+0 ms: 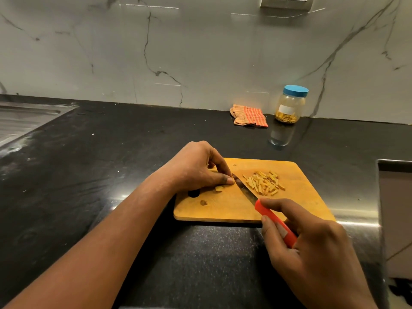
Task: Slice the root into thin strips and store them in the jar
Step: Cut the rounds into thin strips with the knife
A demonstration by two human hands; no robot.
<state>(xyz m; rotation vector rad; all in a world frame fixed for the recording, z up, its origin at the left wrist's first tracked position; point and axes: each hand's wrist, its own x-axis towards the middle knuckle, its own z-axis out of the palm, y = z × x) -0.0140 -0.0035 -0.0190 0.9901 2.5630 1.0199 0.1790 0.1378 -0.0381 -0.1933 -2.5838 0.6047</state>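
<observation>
A wooden cutting board (296, 208) lies on the black counter. My left hand (196, 168) presses a small piece of yellow root (219, 188) onto the board's left part, fingertips beside the blade. In my right hand (312, 248) is a knife with an orange-red handle (273, 219); its blade (245, 190) rests on the board right next to my left fingertips. A pile of thin yellow strips (264, 182) lies to the right of the blade. A clear jar (289, 105) with a blue lid stands at the back right, lid on, some strips in its bottom.
An orange checked cloth (249, 115) lies left of the jar near the marble wall. A steel sink drainboard (24, 119) is at the far left. The counter ends at a cut-out edge (379, 197) on the right. A small root scrap (203, 202) sits near the board's hole.
</observation>
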